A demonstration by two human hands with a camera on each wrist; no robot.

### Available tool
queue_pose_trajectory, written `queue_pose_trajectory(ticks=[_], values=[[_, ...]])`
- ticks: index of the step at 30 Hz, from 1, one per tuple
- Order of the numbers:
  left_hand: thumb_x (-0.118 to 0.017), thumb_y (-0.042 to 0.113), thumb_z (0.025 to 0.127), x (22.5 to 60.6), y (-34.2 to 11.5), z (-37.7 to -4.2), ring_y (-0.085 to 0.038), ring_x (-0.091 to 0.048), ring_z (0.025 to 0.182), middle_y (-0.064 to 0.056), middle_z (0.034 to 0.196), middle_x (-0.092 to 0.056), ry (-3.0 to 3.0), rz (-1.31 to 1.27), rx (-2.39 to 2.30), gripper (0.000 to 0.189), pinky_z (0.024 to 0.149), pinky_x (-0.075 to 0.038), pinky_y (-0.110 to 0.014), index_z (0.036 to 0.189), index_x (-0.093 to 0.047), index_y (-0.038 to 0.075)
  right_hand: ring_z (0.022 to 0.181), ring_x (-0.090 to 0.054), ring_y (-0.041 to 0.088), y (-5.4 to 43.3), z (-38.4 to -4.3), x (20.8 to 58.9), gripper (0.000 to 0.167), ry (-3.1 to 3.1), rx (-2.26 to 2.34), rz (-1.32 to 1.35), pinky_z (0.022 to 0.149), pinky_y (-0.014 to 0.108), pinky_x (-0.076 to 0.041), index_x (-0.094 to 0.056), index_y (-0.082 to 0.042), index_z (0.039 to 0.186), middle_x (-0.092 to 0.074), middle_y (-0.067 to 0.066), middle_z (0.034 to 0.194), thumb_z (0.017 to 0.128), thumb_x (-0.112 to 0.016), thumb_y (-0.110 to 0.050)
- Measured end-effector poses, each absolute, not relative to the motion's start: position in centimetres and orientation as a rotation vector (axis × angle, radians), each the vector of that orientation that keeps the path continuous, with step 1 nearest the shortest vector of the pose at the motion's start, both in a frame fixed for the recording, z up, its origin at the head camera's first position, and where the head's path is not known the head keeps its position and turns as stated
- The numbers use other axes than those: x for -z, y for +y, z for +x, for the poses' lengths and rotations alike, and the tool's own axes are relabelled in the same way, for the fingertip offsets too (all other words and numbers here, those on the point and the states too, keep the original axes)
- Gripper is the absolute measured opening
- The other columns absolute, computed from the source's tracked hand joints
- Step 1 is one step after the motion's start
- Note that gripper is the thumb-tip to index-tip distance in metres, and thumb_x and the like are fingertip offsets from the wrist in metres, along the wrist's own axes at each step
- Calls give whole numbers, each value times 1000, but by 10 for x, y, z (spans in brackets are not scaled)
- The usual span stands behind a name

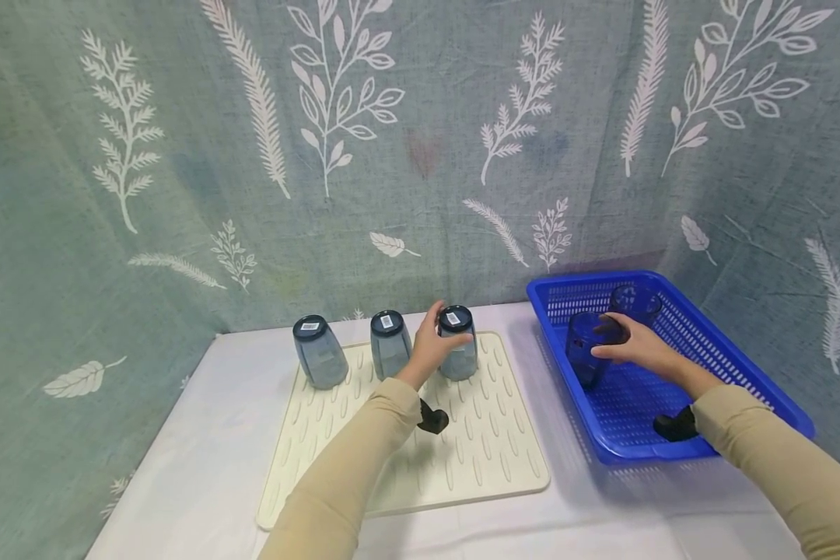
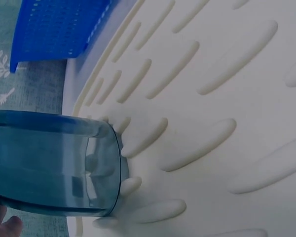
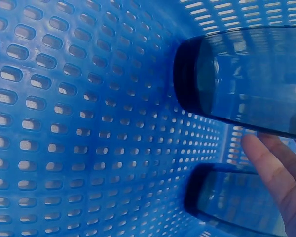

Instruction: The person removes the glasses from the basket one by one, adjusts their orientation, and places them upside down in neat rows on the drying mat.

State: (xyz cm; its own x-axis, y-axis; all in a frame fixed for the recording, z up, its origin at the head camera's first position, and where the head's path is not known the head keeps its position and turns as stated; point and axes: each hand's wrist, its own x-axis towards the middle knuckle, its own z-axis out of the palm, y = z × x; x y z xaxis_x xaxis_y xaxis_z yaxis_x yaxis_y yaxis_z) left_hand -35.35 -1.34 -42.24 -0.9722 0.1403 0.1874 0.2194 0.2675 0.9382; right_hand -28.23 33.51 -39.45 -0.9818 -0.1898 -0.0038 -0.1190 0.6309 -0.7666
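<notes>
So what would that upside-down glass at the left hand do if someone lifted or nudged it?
The glass looks stiff and perhaps fragile, given its see-through, glassy walls. Those smooth, shiny sides could be slippery. Being taller than wide, it might tip on the ridged mat if pushed near the top.

left wrist view's edge crops the glass [image 2: 44, 163]

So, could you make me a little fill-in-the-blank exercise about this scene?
1. The plastic basket is coloured ____.
2. Inside it, the right hand grips one of ____ glasses.
3. The three glasses on the mat stand upside ____.
4. The left hand is around the mat glass farthest to the ____.
Missing words: blue; two; down; right.
</notes>
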Motion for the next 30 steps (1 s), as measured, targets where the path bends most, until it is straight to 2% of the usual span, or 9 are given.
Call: queue_pose_trajectory(ticks=[9,12,16,22,25,30], values=[[-75,15,75,416,-18,-344,-35,-26,134,-14,144,-33,-2386,-398,1856,80,109,-24,-47,142,-31,9,105,-55,41,333,-280,385,84,2824,1256,-180,85,49,-48,-18,5,142,-38,31,134,85,-62,-39],[-74,14,77,414,-19,-340,-36,-25,134,-14,145,-32,-2385,-428,1856,78,109,-23,-48,142,-30,8,99,-58,42,331,-278,381,88,2863,1190,-125,87,55,-44,-17,5,143,-30,34,138,84,-62,-43],[-72,14,79,410,-20,-333,-34,-25,135,-11,146,-31,-2401,-454,1852,76,110,-23,-46,142,-30,11,101,-55,46,331,-275,375,91,2899,1127,-91,88,61,-38,-14,4,144,-19,37,141,83,-60,-47],[-71,14,79,406,-22,-326,-34,-24,135,-13,147,-30,-2361,-493,1838,75,109,-22,-49,142,-30,10,106,-51,48,332,-274,372,91,2932,1095,-90,88,61,-38,-16,4,144,-20,36,141,83,-60,-48],[-70,13,80,405,-23,-324,-34,-25,134,-14,146,-30,-2329,-508,1847,73,108,-22,-50,142,-30,9,103,-53,47,332,-273,371,90,2937,1111,-80,88,60,-39,-18,4,143,-23,36,140,83,-61,-48],[-69,11,81,405,-26,-320,-32,-28,133,-12,144,-34,-2293,-510,1885,70,109,-23,-47,141,-33,10,119,-36,51,334,-269,368,90,2929,1144,-68,90,63,-36,-17,4,144,-19,35,142,83,-60,-48]])
